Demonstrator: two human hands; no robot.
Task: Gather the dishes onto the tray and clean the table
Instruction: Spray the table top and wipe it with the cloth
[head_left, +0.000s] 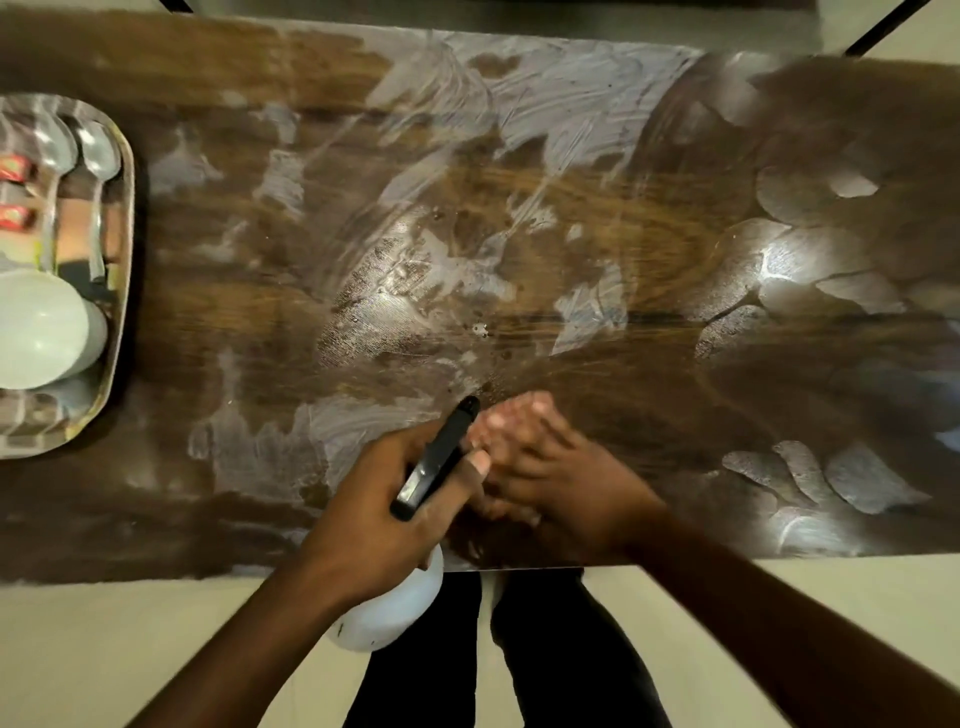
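left hand (384, 499) grips spray bottle (395, 608); right hand (550, 478) blurred alongside

The left hand (384, 499) grips the spray bottle (441, 457) by its neck, while the right hand (550, 467), fingers loosely extended, lies just right of that grip.

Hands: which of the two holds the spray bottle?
The left hand grips the spray bottle by its black head; the right hand holds nothing, its fingers just beside the nozzle.
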